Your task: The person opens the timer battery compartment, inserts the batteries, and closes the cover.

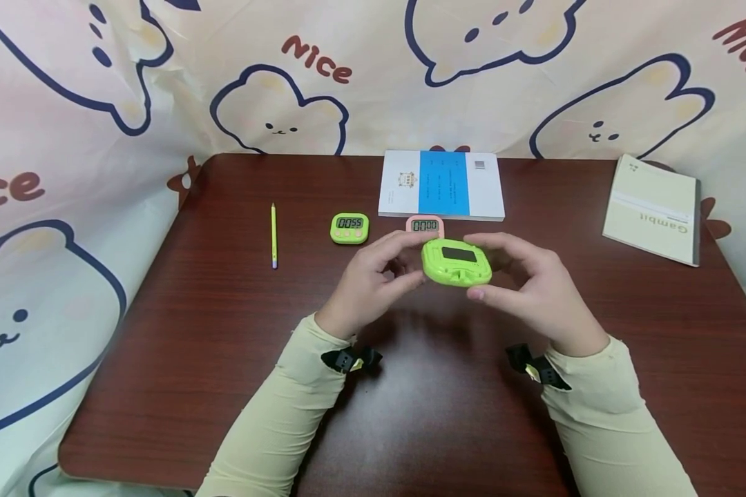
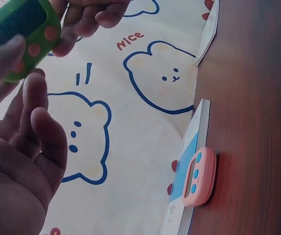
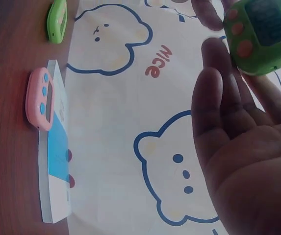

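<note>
A lime-green digital timer (image 1: 456, 263) with a dark screen is held up above the table between both hands. My left hand (image 1: 379, 269) grips its left side, thumb toward the front and index finger toward the far edge. In the left wrist view that thumb overlaps the face of the green timer (image 2: 27, 29), near its orange buttons. My right hand (image 1: 528, 283) has thumb and index finger at the timer's right side, other fingers curved behind. Just beyond the hands stands a pink timer (image 1: 425, 224) reading 00:00, with blue buttons visible in both wrist views.
Left of the pink timer lies a second green timer (image 1: 349, 228) showing 00:55. A yellow-green pencil (image 1: 274, 236) is farther left. Behind the pink timer is a white and blue book (image 1: 441, 185). A pale notebook (image 1: 651, 209) marked "Gambit" rests near the table's (image 1: 224, 331) right edge.
</note>
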Demonstrator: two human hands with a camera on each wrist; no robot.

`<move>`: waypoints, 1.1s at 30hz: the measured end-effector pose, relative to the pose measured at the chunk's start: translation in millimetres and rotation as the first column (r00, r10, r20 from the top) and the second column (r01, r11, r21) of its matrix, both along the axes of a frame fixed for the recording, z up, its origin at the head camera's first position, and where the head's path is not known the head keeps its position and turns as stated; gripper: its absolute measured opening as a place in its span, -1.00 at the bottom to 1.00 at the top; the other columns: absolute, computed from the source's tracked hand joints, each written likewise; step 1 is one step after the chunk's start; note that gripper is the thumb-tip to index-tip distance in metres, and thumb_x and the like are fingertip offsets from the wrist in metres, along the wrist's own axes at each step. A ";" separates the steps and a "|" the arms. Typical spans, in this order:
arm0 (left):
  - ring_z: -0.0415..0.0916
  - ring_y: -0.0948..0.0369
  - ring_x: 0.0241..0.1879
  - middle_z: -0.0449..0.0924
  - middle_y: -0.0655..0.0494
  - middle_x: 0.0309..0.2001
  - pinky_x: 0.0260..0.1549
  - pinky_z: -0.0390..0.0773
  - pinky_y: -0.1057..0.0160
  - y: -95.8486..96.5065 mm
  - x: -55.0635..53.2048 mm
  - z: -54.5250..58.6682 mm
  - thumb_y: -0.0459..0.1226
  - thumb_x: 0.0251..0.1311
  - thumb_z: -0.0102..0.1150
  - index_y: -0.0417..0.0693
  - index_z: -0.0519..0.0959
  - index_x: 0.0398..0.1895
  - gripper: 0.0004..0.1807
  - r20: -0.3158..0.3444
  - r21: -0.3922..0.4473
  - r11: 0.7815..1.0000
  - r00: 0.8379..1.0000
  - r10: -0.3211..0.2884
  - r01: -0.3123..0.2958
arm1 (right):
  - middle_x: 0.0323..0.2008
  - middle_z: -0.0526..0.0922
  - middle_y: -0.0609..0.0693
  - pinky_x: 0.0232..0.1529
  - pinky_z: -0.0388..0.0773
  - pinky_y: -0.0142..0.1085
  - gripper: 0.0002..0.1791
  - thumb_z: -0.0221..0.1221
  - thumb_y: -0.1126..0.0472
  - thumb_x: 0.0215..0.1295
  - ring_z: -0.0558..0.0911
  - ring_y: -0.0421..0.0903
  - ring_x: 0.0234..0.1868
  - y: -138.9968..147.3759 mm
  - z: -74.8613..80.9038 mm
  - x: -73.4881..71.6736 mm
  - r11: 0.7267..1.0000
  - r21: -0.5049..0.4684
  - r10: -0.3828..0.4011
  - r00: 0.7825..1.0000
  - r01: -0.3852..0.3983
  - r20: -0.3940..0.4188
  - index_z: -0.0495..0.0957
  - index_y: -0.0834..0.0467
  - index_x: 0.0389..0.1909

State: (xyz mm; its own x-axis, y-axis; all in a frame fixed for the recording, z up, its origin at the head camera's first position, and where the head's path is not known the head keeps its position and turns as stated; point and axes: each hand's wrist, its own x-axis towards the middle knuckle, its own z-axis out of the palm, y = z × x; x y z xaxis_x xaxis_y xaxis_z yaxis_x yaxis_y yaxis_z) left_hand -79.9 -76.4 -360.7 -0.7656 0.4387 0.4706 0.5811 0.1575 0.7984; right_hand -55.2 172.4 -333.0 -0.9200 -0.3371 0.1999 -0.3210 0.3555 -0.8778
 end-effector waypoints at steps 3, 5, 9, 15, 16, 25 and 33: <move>0.49 0.25 -0.29 0.63 0.07 -0.07 -0.30 0.58 0.29 -0.6 -0.8 -0.4 -0.48 0.18 0.35 -0.15 0.60 0.18 -0.54 -0.028 0.005 1.000 0.999 0.016 -0.016 | 0.07 0.64 -0.07 -0.07 0.61 -0.37 -0.45 0.38 0.35 0.21 0.60 -0.07 -0.07 1.7 0.4 0.3 1.000 -0.009 0.024 0.999 -0.023 0.024 0.55 0.12 0.25; 0.50 0.25 -0.29 0.64 0.06 -0.05 -0.31 0.58 0.29 -0.9 -1.0 -0.4 -0.49 0.18 0.34 -0.16 0.63 0.13 -0.59 -0.036 0.011 1.000 0.999 0.014 -0.014 | 0.05 0.65 -0.05 -0.11 0.61 -0.38 -0.51 0.33 0.35 0.26 0.60 -0.07 -0.09 2.3 1.0 1.1 0.999 -0.013 0.034 0.999 -0.033 0.034 0.56 0.12 0.23; 0.52 0.26 -0.28 0.66 0.06 -0.06 -0.34 0.58 0.28 -1.4 -0.4 -0.4 -0.53 0.17 0.33 -0.17 0.66 0.08 -0.61 -0.031 0.022 1.000 1.000 0.002 -0.001 | 0.01 0.65 -0.05 -0.22 0.58 -0.39 -0.57 0.28 0.30 0.33 0.57 -0.05 -0.15 2.1 1.7 2.1 0.999 -0.002 0.033 0.998 -0.033 0.046 0.58 0.08 0.21; 0.53 0.25 -0.28 0.67 0.10 -0.11 -0.40 0.56 0.28 -0.7 0.8 -0.2 -0.49 0.16 0.37 -0.15 0.68 0.05 -0.63 0.007 0.043 0.999 1.000 0.006 -0.006 | -0.03 0.66 -0.05 -0.24 0.56 -0.37 -0.62 0.23 0.29 0.39 0.58 -0.07 -0.18 2.2 0.1 1.8 0.999 0.001 0.037 0.999 -0.037 0.040 0.59 0.09 0.20; 0.54 0.24 -0.27 0.68 0.10 -0.12 -0.39 0.57 0.28 -0.4 1.3 -0.2 -0.47 0.15 0.39 -0.15 0.68 0.05 -0.64 0.027 0.046 0.999 1.000 0.010 -0.012 | -0.03 0.66 -0.05 -0.23 0.56 -0.37 -0.62 0.23 0.31 0.39 0.58 -0.07 -0.17 1.9 -0.2 1.6 0.999 -0.003 0.039 0.999 -0.039 0.034 0.59 0.10 0.20; 0.60 0.16 -0.28 0.69 0.01 -0.21 -0.31 0.64 0.26 2.6 3.5 3.5 -0.40 0.17 0.41 -0.23 0.65 -0.02 -0.70 0.300 0.136 0.989 0.954 0.009 -0.052 | -0.17 0.69 -0.01 -0.33 0.59 -0.38 -0.26 0.41 0.43 0.15 0.60 -0.07 -0.32 -7.5 1.6 4.3 0.999 -0.050 -0.002 1.000 0.001 -0.025 0.43 0.02 0.35; 0.57 0.04 -0.30 0.71 0.00 -0.21 -0.33 0.59 0.32 0.7 4.7 10.6 -0.34 0.23 0.37 -0.20 0.67 -0.03 -0.75 0.491 0.171 0.983 0.871 -0.026 -0.067 | -0.26 0.73 0.00 -0.50 0.42 -0.42 0.03 0.40 0.54 0.07 0.52 -0.16 -0.41 -17.5 1.6 7.5 0.998 -0.001 -0.068 0.984 0.069 -0.167 0.23 -0.12 0.51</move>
State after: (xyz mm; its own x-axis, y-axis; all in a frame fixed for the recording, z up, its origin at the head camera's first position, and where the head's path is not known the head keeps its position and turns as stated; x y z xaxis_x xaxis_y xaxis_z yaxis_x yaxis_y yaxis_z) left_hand -75.2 -75.7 -350.1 -0.9253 0.3655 0.1009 0.1062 -0.0058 0.9943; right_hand -47.8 154.8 -331.4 -0.8949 -0.2755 0.3510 -0.4373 0.3855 -0.8125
